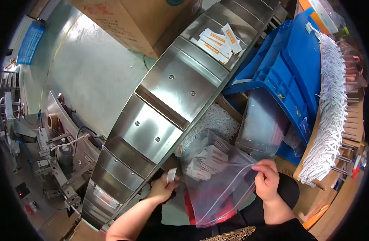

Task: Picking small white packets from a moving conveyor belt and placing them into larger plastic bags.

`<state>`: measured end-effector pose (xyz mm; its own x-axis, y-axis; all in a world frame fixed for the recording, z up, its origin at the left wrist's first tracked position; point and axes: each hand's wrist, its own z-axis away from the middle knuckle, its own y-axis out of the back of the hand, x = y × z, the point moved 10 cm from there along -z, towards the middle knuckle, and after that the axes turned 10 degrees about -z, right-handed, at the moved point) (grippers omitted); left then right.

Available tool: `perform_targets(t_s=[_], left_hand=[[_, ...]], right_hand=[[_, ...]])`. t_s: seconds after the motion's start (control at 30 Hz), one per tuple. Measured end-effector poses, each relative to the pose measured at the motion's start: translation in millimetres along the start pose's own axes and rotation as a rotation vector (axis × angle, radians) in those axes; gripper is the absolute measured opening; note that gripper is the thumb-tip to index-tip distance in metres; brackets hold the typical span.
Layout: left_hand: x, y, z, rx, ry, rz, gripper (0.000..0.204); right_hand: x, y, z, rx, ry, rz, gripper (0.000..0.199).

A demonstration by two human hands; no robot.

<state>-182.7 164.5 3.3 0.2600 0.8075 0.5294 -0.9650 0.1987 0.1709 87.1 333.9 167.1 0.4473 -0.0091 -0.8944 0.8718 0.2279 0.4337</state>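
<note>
My right hand (266,178) pinches the upper right edge of a large clear zip-lock bag (216,201). Inside the bag lies a heap of small white packets (206,164) with orange print. My left hand (162,188) is closed around a small white packet (171,174), its end sticking up between thumb and fingers. That hand sits left of the bag, beside the near edge of the metal conveyor (122,160). More white and orange packets (216,44) lie in a loose pile on the conveyor's far part, and a single packet (106,197) rests at its near end.
Beyond the bag stands a box of white paper strips (210,122) beside another clear bag (260,120). Blue plastic crates (289,60) and a rack of white strings (327,108) fill the right. A cardboard box (136,24) stands behind the conveyor; machinery (52,160) is at left.
</note>
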Motion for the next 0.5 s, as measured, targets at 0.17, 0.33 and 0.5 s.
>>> perform_targets(t_s=[0.17,0.33,0.5], left_hand=[[16,-6,-95,0.359,-0.115,-0.577,0.033],[4,-27,-155,0.521,-0.025,-0.848,0.048],[-30,-24,-175,0.349,0.24,-0.865,0.053]], right_hand=[[-23,9,0,-0.001,0.147,0.011,0.033],[-18,19,1,0.007,0.137,0.007,0.034],[-12,22,0,-0.024,0.108,-0.023,0.034]])
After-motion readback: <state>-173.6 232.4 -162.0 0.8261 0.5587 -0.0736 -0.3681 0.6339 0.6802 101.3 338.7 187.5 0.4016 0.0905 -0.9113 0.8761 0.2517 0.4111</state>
